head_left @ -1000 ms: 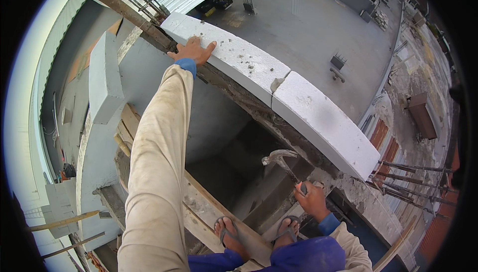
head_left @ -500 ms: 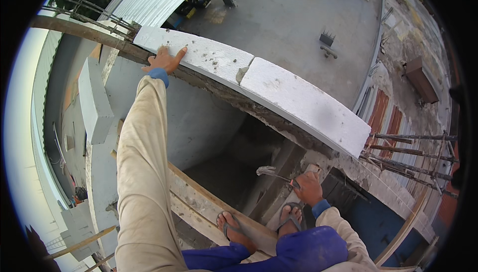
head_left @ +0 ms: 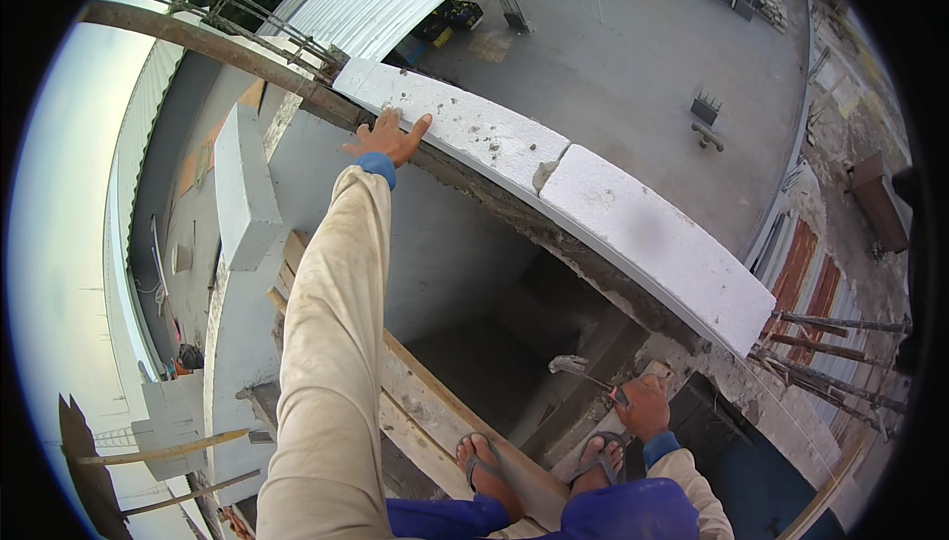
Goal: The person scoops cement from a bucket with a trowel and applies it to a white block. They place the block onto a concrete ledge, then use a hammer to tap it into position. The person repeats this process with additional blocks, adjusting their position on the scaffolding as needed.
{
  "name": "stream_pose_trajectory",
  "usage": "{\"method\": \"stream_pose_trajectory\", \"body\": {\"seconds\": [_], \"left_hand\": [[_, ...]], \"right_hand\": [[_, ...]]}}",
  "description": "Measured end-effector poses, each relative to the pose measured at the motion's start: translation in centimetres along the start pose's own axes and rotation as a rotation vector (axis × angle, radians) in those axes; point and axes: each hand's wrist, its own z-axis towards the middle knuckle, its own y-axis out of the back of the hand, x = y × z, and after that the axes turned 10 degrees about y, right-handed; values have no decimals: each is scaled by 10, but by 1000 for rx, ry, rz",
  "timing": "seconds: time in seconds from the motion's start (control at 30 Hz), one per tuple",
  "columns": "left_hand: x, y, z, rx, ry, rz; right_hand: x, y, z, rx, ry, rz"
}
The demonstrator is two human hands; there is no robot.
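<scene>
My left hand (head_left: pixel 391 139) lies with its fingers spread on the near edge of a white lightweight block (head_left: pixel 465 130), holding nothing. Bits of grey mortar dot that block's top. A second white block (head_left: pixel 652 234) continues the row to the right, with a narrow mortar-smeared joint (head_left: pixel 547 173) between the two. Lower right, my right hand (head_left: pixel 645 408) is closed round the handle of a small trowel (head_left: pixel 569 365), whose grey-coated blade points left over the dark opening. That hand appears to rest on a ledge beside my right foot.
My sandalled feet stand on wooden planks (head_left: pixel 435 402) above a deep dark opening (head_left: pixel 514 313). Rusty rebar (head_left: pixel 830 337) juts out at the row's right end, more rebar (head_left: pixel 227 6) at the upper left. A separate white block (head_left: pixel 244 189) stands left. Beyond lies a grey concrete floor (head_left: pixel 633 56).
The view has swung, so the whole scene sits further right and slightly lower. Both hands keep their places, the left on the block and the right on the trowel.
</scene>
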Motion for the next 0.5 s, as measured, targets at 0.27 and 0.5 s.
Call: {"method": "stream_pose_trajectory", "body": {"seconds": [0.27,0.5], "left_hand": [[-5,2,-9,-78,-68,-13],[-20,7,-19,-76,-125,-7]], "right_hand": [[-2,-5,0,-27,-17,-41],[-5,-8,-1,-41,-29,-5]]}}
